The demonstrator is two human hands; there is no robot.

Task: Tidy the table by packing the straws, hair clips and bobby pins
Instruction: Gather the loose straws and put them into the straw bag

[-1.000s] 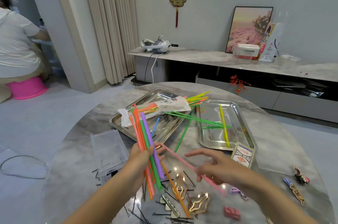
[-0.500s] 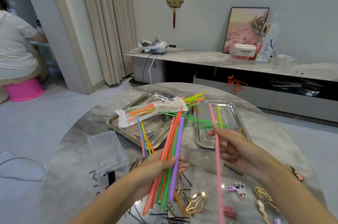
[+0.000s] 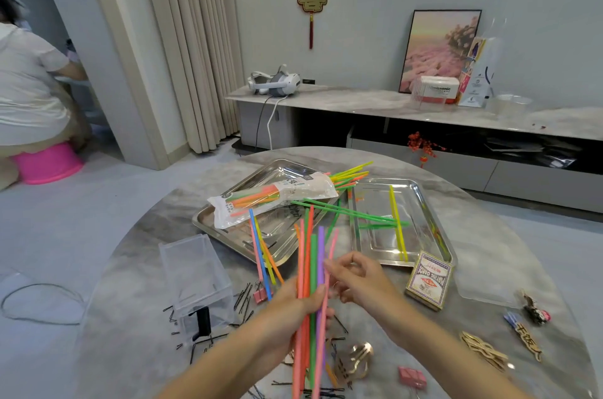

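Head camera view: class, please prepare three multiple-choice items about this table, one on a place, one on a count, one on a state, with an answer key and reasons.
1. Where does the card box stand?
A. by the near corner of the right tray
B. inside the clear box
C. on the floor

2. How many metal trays are on the table?
A. one
B. two
C. four

3. What is the left hand doing?
A. resting flat
B. gripping a bundle of straws
C. holding a hair clip

Answers: 1 A, it touches that corner; 2 B, left tray and right tray lie side by side; 3 B, fingers wrap the bundle.
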